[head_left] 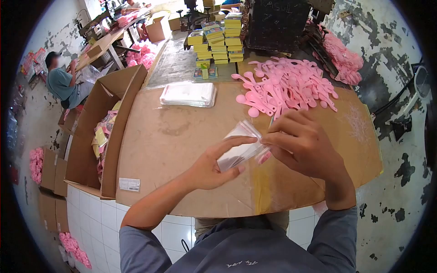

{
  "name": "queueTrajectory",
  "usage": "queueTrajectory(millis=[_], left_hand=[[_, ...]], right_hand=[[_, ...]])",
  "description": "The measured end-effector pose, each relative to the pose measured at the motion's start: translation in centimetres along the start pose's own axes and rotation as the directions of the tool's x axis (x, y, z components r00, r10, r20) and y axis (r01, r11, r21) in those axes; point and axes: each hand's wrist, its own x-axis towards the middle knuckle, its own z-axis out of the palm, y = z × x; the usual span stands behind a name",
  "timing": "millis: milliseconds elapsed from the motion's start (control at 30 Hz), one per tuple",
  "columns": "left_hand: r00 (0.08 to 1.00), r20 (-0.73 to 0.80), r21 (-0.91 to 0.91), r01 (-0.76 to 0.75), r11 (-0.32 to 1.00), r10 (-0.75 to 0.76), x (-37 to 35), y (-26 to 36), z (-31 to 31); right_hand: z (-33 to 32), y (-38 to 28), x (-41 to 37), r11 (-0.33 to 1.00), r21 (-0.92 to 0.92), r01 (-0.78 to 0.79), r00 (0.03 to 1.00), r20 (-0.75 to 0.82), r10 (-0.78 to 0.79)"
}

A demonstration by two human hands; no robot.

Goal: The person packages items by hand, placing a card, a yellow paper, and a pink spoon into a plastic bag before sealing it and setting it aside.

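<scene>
My left hand (pixel 210 164) grips a clear plastic bag (pixel 237 154) with a white panel, thumb on the near side and fingers along the far side. My right hand (pixel 304 143) is closed in a pinch at the bag's upper right end, its fingertips touching the edge. A small pink piece (pixel 263 157) shows just under that edge, mostly hidden by the right hand. Just beyond my right hand lies a loose pile of pink plastic spoons (pixel 291 88). To the far left of them rests a stack of clear plastic bags (pixel 187 94).
Cardboard covers the table (pixel 182 150). At its left stands an open carton (pixel 91 141) holding packed items. Stacks of yellow-edged cards (pixel 218 41) rise at the back beside a dark machine (pixel 275 27). A person (pixel 63 82) sits farther left at another bench.
</scene>
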Motion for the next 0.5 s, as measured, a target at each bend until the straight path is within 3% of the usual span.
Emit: queueTrajectory(millis=[100, 167, 300, 400, 500], left_hand=[[0.999, -0.029, 0.111, -0.040, 0.993, 0.044, -0.1, 0.8, 1.0], [0.997, -0.075, 0.135, -0.019, 0.991, 0.029, -0.3, 0.5, 1.5], [0.986, -0.151, 0.000, 0.065, 0.998, -0.064, -0.5, 0.5, 1.3], [0.982, -0.146, -0.037, 0.118, 0.992, -0.122, -0.6, 0.3, 0.9], [0.966, -0.163, -0.036, 0.198, 0.980, -0.201, -0.5, 1.3, 0.7]], right_hand=[[0.8, -0.3, -0.1, 0.975, 0.203, -0.094, 0.996, 0.023, 0.091], [1.4, -0.2, 0.1, 0.967, 0.246, -0.074, 0.997, -0.015, 0.080], [1.9, -0.7, 0.1, 0.898, 0.381, -0.218, 0.974, 0.026, 0.226], [3.6, -0.1, 0.2, 0.923, 0.337, -0.186, 0.952, -0.172, 0.255], [4.7, 0.4, 0.5, 0.983, 0.154, -0.098, 0.910, -0.386, 0.151]])
